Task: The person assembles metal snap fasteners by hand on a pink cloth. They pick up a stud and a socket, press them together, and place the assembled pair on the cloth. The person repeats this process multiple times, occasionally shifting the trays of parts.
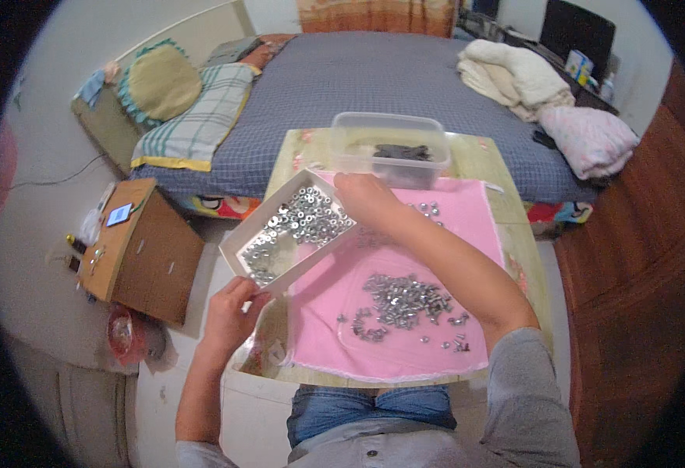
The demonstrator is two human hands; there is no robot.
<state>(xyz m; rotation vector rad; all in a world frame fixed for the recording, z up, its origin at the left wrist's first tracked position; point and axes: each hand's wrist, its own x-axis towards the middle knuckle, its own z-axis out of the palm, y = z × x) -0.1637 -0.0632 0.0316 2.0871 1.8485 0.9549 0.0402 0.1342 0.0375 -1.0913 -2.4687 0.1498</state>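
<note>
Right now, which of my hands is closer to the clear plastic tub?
Right. Your right hand grips the far end of the white box, beside the clear plastic tub; your left hand holds the box's near end, farther from the tub.

Tallied two hands from view centre: left hand (pixel 232 310) at eight o'clock, right hand (pixel 366 196) at one. Counted one white box (pixel 303 264) at nine, one clear tub (pixel 385 118) at one, one pink cloth (pixel 319 335) at five. Could not count overlapping ring-shaped metal pieces (pixel 307 218) at nine or screws (pixel 401 303) at five.
</note>
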